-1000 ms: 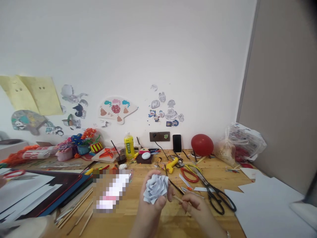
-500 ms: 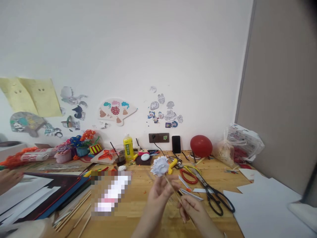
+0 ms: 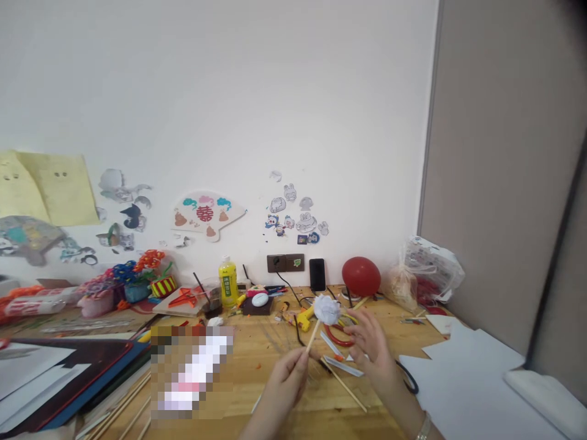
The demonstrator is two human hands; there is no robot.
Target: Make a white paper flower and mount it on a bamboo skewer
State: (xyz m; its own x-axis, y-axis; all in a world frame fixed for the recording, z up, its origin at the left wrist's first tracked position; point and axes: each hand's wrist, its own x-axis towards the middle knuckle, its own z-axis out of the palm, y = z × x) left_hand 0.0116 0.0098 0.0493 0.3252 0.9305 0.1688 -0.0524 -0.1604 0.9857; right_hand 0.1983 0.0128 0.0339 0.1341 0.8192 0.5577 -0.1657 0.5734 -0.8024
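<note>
A white ruffled paper flower sits on top of a thin wooden stick. My left hand pinches that stick below the flower, holding it tilted up to the right. My right hand is raised just right of the flower, fingers apart, with nothing in it that I can see. Beneath the hands, a second thin stick lies slanting over the table beside white paper strips. The large scissors are mostly hidden by my right hand; one black handle loop shows.
A yellow glue gun, red balloon, phone and yellow bottle stand along the wall. White paper sheets cover the right side. Several wooden sticks and a dark folder lie left, near a blurred-out patch.
My right hand has let go of the stick and opened beside the flower. My left hand now grips the stick, which leans right instead of left. The view has turned slightly right.
</note>
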